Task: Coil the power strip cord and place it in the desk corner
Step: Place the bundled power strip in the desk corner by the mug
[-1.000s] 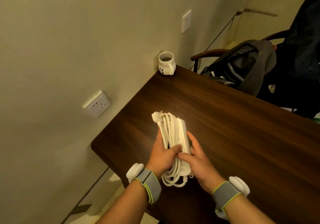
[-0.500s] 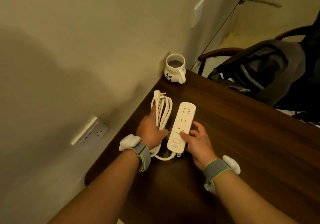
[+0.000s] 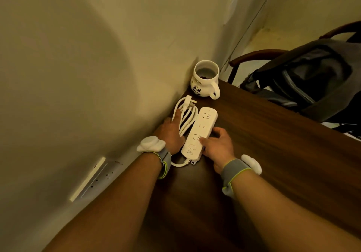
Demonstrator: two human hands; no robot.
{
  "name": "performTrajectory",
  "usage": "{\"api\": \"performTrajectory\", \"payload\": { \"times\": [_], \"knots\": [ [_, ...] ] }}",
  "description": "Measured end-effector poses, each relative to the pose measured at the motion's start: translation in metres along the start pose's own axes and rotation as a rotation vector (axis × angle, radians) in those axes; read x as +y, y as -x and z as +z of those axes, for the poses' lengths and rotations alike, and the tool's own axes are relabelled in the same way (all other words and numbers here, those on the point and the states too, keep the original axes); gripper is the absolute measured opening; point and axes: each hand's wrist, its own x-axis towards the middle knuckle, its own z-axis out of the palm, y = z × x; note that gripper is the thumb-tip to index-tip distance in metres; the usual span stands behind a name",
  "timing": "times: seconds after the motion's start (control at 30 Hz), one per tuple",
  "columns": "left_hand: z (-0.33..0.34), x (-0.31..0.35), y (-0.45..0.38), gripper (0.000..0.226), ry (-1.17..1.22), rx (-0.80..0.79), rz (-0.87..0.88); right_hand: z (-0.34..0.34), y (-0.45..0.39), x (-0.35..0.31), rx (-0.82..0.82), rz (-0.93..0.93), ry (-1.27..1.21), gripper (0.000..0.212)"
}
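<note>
We are resting the strip (image 3: 199, 134) flat on the desk (image 3: 273, 144), sockets up, near the wall corner just short of the mug (image 3: 205, 81). Our right hand (image 3: 217, 146) is pinching the strip's near end, thumb on top. Our left hand (image 3: 172, 132) is pressing, fingers loosely spread, on the coiled cord (image 3: 185, 115) lying between strip and wall.

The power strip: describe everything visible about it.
The power strip is a white, plastic-looking bar with rounded ends. It lies flat, face up, on the dark wooden desk near the wall, showing three socket groups and a button. Its coiled white cord lies alongside under the left hand; the right hand touches its right edge.
</note>
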Motion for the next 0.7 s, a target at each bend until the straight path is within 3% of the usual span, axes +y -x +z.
{"api": "performTrajectory", "payload": {
  "times": [0.27, 0.4, 0.5, 0.7],
  "knots": [
    [-0.003, -0.008, -0.010, 0.077, -0.095, 0.029, 0.077, 0.016, -0.006, -0.013, 0.055, -0.100, 0.217, 0.046],
    [-0.001, -0.008, 0.001, 0.070, -0.082, 0.166, 0.218, 0.017, 0.001, -0.011, 0.025, -0.103, 0.101, 0.039],
    [-0.001, -0.012, 0.003, 0.063, -0.130, 0.106, 0.307, 0.022, 0.008, -0.009, -0.014, -0.087, -0.006, 0.041],
    [-0.001, -0.020, -0.008, 0.064, -0.241, 0.018, 0.278, 0.027, 0.010, -0.015, -0.081, -0.041, -0.087, 0.050]
  ]
}}
